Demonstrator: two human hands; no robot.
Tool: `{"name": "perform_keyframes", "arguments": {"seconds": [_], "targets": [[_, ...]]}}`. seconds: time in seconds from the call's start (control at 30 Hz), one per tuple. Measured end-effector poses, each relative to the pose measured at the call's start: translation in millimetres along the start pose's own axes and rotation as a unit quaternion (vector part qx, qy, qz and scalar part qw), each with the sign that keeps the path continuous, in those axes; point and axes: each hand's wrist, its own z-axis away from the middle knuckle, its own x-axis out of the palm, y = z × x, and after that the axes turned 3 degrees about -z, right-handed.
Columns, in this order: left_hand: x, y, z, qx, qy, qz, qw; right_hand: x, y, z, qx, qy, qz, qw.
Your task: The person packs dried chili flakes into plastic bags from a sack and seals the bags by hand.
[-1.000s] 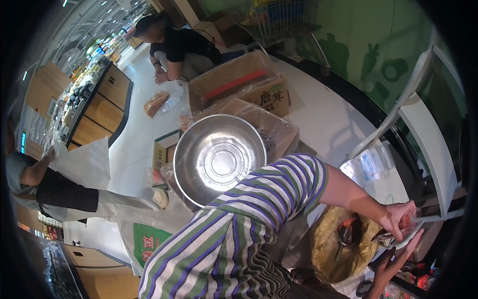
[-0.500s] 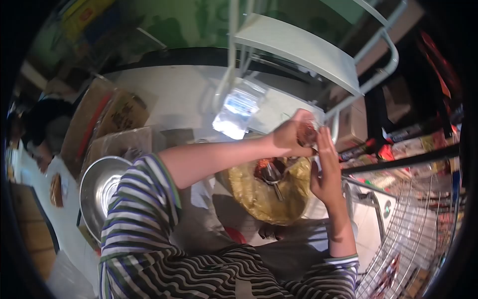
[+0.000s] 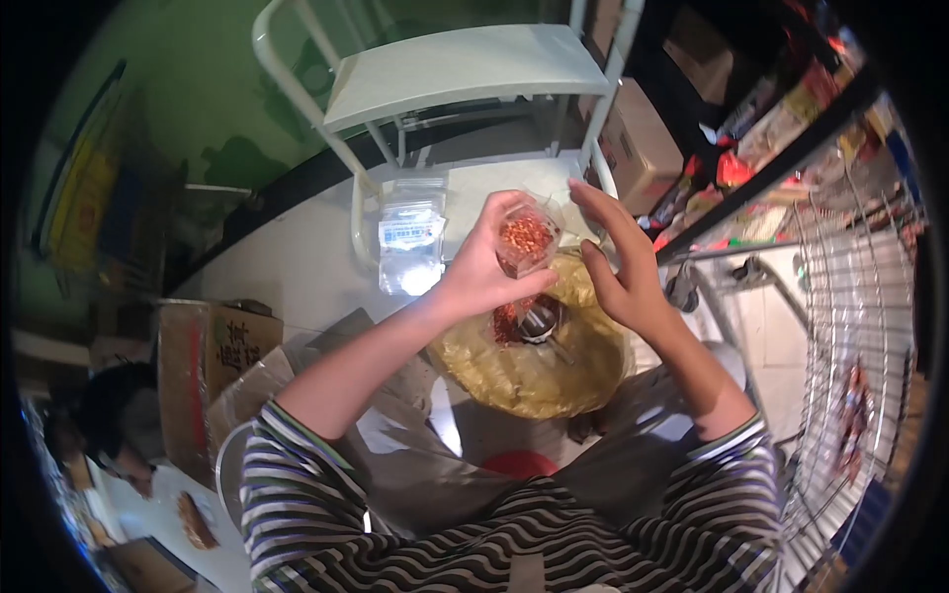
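Note:
My left hand (image 3: 481, 265) is wrapped around a small clear plastic bag (image 3: 526, 237) with red dried chili flakes in it. The bag's mouth is spread at the top. Just to its right is my right hand (image 3: 628, 272), fingers apart and holding nothing. Below both hands stands a large yellow plastic sack (image 3: 504, 381), its top rolled outward around more red flakes (image 3: 506, 324). A metal scoop (image 3: 542, 318) lies inside the sack, with its handle pointing toward me.
Flat clear bags (image 3: 410, 242) lie on the seat of a white metal-framed chair (image 3: 465, 79). Cardboard boxes (image 3: 198, 376) and another person (image 3: 124, 425) are at left. A wire rack (image 3: 855, 326) is on the right; a red object (image 3: 519, 464) sits below the sack.
My right hand has moved off from beside the bag and its fingers have spread. The bag in my left hand now faces me more. The whole view has turned.

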Motion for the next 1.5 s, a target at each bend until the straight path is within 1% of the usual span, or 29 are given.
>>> {"name": "perform_keyframes", "arguments": {"seconds": [0.03, 0.1, 0.13, 0.2, 0.23, 0.27, 0.37, 0.4, 0.47, 0.53, 0.57, 0.6, 0.67, 0.7, 0.8, 0.9, 0.93, 1.0, 1.07, 1.13, 1.17, 1.23, 1.27, 1.33, 1.37, 1.4, 1.43, 1.47, 1.5], "targets": [[0.7, -1.7, 0.4, 0.016, 0.018, -0.014, 1.000, 0.1, 1.2, 2.0, 0.008, 0.016, -0.004, 1.000], [1.7, 3.8, 1.5, 0.018, 0.039, -0.023, 0.999, 0.3, 2.0, 4.8, -0.045, -0.069, 0.010, 0.997], [3.0, 3.8, 0.9, 0.015, 0.034, -0.027, 0.999, 2.8, -1.0, 6.4, -0.043, -0.064, 0.006, 0.997], [7.4, 2.3, 0.1, -0.029, 0.081, 0.012, 0.996, 8.5, -7.1, 8.7, 0.014, -0.025, -0.074, 0.997], [9.2, -0.2, -0.9, -0.031, 0.085, 0.011, 0.996, 9.2, 0.6, 10.2, -0.033, -0.054, -0.052, 0.997], [10.6, -3.7, -2.6, -0.028, 0.101, -0.027, 0.994, 8.1, 0.8, 11.8, -0.035, -0.060, -0.056, 0.996], [16.8, 0.0, -5.5, -0.015, 0.143, -0.108, 0.984, 10.2, -7.0, 10.7, 0.101, -0.002, -0.146, 0.984], [18.9, 2.9, -6.4, -0.001, 0.154, -0.146, 0.977, 9.6, -5.0, 9.5, 0.098, -0.011, -0.149, 0.984], [21.6, 5.4, -6.1, -0.010, 0.160, -0.120, 0.980, 2.9, 2.6, 10.3, 0.114, -0.091, -0.130, 0.981], [24.2, 6.2, -7.0, -0.048, 0.143, -0.078, 0.985, 3.4, 1.9, 11.4, 0.107, -0.077, -0.120, 0.984], [23.3, -0.4, -7.5, -0.018, 0.144, -0.156, 0.977, 3.9, 1.7, 10.6, 0.114, -0.046, -0.136, 0.983], [21.9, 0.5, -8.2, -0.014, 0.145, -0.153, 0.978, 4.1, 0.9, 9.8, 0.122, -0.015, -0.153, 0.981], [18.6, 3.3, -7.2, 0.006, 0.099, -0.134, 0.986, 1.1, 1.7, 7.9, 0.141, 0.003, -0.175, 0.975], [17.3, 4.8, -6.8, 0.004, 0.069, -0.078, 0.995, -1.1, 8.6, 7.1, 0.152, -0.003, -0.186, 0.971], [14.4, 7.2, -3.0, 0.002, 0.024, -0.062, 0.998, -2.9, 13.9, 4.2, 0.172, 0.016, -0.228, 0.958], [12.1, 12.2, -1.2, 0.052, -0.003, -0.044, 0.998, -6.1, 10.9, 1.2, 0.176, -0.008, -0.277, 0.945], [12.2, 16.6, -1.1, 0.054, -0.006, -0.043, 0.998, -6.6, 10.9, 0.8, 0.176, -0.004, -0.275, 0.945], [11.0, 29.1, 0.2, 0.058, -0.043, 0.020, 0.997, -6.8, 11.7, -0.7, 0.170, -0.057, -0.333, 0.926], [8.0, 36.1, 1.6, 0.066, -0.052, 0.017, 0.996, -5.8, 11.2, -0.4, 0.201, -0.081, -0.331, 0.918], [7.2, 44.8, 4.3, 0.010, -0.073, 0.137, 0.988, -0.6, 9.7, -0.2, 0.219, -0.074, -0.408, 0.883], [5.9, 49.1, 5.4, 0.007, -0.072, 0.138, 0.988, 1.1, 5.0, -1.3, 0.222, -0.075, -0.410, 0.882], [2.8, 54.7, 6.3, -0.045, -0.129, 0.212, 0.968, 1.6, -6.5, -5.3, 0.221, -0.047, -0.465, 0.856], [3.4, 53.0, 7.1, -0.047, -0.127, 0.212, 0.968, 2.6, -3.9, -3.5, 0.223, -0.048, -0.466, 0.855], [6.6, 49.5, 8.7, -0.016, -0.124, 0.251, 0.960, 4.3, 4.5, 0.1, 0.262, -0.076, -0.511, 0.815], [8.1, 52.1, 9.7, -0.020, -0.122, 0.251, 0.960, 4.4, 3.8, -0.5, 0.235, -0.075, -0.533, 0.809], [9.3, 58.6, 10.0, -0.038, -0.111, 0.300, 0.947, 5.2, 2.4, -1.0, 0.236, -0.076, -0.536, 0.807], [9.6, 63.7, 10.7, -0.056, -0.099, 0.348, 0.930, 6.0, 0.8, -1.8, 0.236, -0.048, -0.560, 0.792], [8.6, 66.1, 10.7, -0.059, -0.097, 0.347, 0.931, 6.3, -1.5, -2.8, 0.236, -0.021, -0.584, 0.777], [7.0, 67.5, 9.8, -0.058, -0.092, 0.366, 0.924, 4.2, -5.4, -3.3, 0.234, -0.005, -0.580, 0.780]]}}
